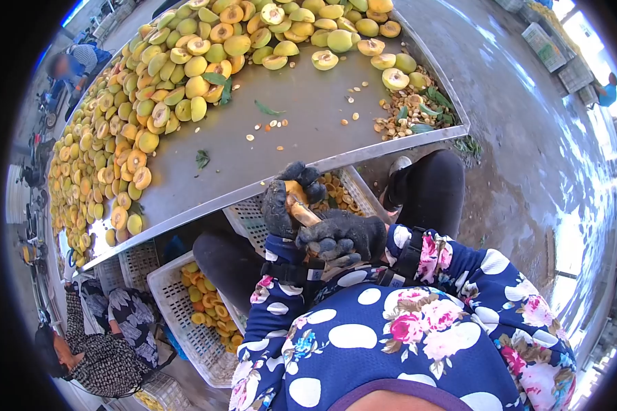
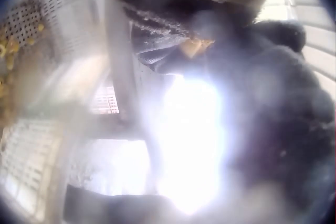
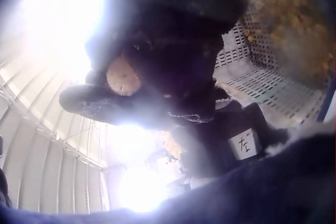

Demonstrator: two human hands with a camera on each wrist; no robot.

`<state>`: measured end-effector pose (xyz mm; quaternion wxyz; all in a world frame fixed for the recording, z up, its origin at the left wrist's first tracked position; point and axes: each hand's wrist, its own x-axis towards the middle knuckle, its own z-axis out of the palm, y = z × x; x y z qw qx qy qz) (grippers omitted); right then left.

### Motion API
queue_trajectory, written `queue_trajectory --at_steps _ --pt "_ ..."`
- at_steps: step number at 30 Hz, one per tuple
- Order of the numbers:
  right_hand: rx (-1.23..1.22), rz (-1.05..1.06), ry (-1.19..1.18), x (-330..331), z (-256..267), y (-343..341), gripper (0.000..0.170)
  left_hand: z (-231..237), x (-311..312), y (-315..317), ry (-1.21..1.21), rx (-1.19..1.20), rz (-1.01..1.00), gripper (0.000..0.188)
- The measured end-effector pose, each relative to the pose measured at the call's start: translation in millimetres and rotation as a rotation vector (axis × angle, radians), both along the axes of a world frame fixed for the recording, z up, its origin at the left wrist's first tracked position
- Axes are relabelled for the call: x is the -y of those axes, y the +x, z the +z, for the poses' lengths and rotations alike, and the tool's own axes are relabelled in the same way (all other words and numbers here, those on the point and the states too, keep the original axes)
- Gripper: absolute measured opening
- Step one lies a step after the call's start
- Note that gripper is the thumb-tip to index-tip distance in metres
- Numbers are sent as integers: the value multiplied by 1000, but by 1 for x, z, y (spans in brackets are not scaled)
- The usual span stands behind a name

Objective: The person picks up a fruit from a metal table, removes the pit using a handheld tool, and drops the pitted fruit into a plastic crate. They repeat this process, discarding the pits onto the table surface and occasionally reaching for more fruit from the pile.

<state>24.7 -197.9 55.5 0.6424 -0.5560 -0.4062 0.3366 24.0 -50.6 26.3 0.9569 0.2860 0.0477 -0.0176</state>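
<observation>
Both hands wear dark, worn gloves and meet in front of the metal table's edge. In the head view my left hand (image 1: 279, 209) grips an orange-yellow fruit piece (image 1: 294, 189), its fingers curled round it. My right hand (image 1: 346, 236) holds a pale, wooden-looking tool (image 1: 304, 215) whose far end meets the fruit; whether it has a blade is hidden. The right wrist view shows a round, pale end (image 3: 124, 77) among the dark glove fingers. Glare covers much of the left wrist view, where a small orange piece (image 2: 194, 47) shows beside the dark glove.
On the metal table (image 1: 254, 147) lie heaped halved fruits (image 1: 137, 103), loose pits (image 1: 391, 122) and leaves. Below stand a white crate (image 1: 163, 291) of fruit pieces and another crate (image 1: 364, 193) behind the hands. My knees flank the hands. Another person (image 1: 110, 359) sits at the lower left.
</observation>
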Motion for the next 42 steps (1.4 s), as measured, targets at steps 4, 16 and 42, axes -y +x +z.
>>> queue_trajectory --at_steps 4,16,42 --pt "-1081 85 -63 2 15 1 23 5 -2 1 -145 -173 -130 50" --pt "-779 -26 -97 11 -4 1 23 23 13 0 -214 -251 35 50" --pt "-231 -116 -440 25 -58 -16 19 119 -222 -125 2149 -858 -20 32"
